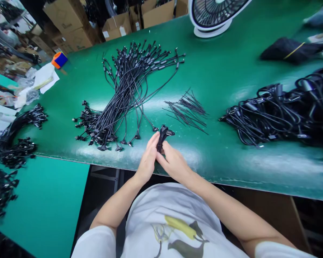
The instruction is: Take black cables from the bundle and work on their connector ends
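Close to the table's front edge, a folded black cable (161,139) with a plug at its top stands between my two hands. My left hand (149,157) closes on it from the left, and my right hand (173,160) grips it from the right; the lower part is hidden by my fingers. Ahead and to the left lies a large loose bunch of straight black cables (123,93) with connectors at both ends. Thin black twist ties (187,109) are scattered on the table just beyond my right hand.
Coiled, bundled black cables (280,111) are heaped at the right of the green table (220,71). A white fan (218,18) stands at the back. More cables (18,136) lie at the left, near an orange and blue roll (59,60). Cardboard boxes (72,25) stand behind.
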`<state>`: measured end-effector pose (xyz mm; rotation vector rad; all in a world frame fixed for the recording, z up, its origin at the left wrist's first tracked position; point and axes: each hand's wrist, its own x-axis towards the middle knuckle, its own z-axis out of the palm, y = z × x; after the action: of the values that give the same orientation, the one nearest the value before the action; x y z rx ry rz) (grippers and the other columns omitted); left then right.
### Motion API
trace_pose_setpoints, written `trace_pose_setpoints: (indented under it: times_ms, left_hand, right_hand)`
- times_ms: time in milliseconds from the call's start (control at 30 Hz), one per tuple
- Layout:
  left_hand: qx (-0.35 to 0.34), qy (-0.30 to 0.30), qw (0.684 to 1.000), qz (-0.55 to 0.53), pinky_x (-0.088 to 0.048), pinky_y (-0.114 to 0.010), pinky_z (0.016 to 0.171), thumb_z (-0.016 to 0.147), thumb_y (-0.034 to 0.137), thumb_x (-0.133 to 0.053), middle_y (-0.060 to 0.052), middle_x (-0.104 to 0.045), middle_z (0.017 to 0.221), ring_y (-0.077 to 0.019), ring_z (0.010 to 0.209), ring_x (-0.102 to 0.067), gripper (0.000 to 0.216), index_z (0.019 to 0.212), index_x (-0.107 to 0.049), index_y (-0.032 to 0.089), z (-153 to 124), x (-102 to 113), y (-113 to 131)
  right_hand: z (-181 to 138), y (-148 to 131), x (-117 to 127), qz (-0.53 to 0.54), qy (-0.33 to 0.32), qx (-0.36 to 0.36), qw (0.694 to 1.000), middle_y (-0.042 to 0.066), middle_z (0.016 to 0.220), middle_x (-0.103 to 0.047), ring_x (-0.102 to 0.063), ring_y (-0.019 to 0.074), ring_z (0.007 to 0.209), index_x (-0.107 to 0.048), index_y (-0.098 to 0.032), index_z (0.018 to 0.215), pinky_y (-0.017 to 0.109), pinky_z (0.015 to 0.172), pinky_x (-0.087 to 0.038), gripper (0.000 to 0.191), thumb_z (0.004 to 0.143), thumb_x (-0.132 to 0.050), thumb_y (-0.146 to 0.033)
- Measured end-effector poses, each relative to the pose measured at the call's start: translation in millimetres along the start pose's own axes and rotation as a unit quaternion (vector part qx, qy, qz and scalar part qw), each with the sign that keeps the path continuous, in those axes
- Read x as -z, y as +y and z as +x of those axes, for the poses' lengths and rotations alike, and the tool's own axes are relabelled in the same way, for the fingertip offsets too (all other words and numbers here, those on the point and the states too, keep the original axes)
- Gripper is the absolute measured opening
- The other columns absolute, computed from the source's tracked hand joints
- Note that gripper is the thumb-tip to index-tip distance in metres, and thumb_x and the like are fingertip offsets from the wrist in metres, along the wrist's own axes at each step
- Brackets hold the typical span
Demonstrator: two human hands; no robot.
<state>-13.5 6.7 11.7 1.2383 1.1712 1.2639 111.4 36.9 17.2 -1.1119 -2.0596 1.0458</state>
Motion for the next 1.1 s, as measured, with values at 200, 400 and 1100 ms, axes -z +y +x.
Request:
trace_pose_setpoints:
  times_ms: [200,400,1100]
  left_hand:
    - [-0.112,-0.022,0.967,0.229,-0.044,-0.04,0.106,0.092,0.036,-0.058,-0.01,-0.062,0.13,-0.0223,0.12,-0.057,0.048,0.137,-0.05,0.026,12.6,34.4,30.9]
    - [-0.196,0.026,0.908,0.37,-0.05,-0.04,0.099,0.082,0.042,-0.07,-0.011,-0.068,0.115,-0.0247,0.114,-0.062,0.029,0.099,-0.066,0.018,16.5,42.6,42.7]
    - [-0.048,0.014,0.758,0.65,-0.047,-0.051,0.094,0.095,0.041,-0.042,-0.02,-0.059,0.126,-0.0354,0.115,-0.055,0.048,0.135,-0.049,0.015,29.6,99.9,-26.0]
  right_hand:
    - [-3.3,18.9,4.3,-0.236,0.026,0.098,0.967,0.009,0.088,-0.061,-0.057,0.0219,0.078,-0.055,-0.014,0.112,0.033,0.069,-0.042,0.027,0.09,-0.039,-0.014]
    - [-2.9,17.8,18.7,-0.388,0.1,0.156,0.903,0.008,0.082,-0.061,-0.049,0.0191,0.068,-0.049,-0.011,0.135,0.035,0.062,-0.031,0.044,0.092,-0.042,-0.015]
    - [-37.7,128.2,277.4,-0.515,0.424,-0.172,0.725,0.021,0.116,-0.057,-0.054,0.0268,0.104,-0.052,-0.013,0.136,0.04,0.083,-0.039,0.048,0.101,-0.034,-0.04]
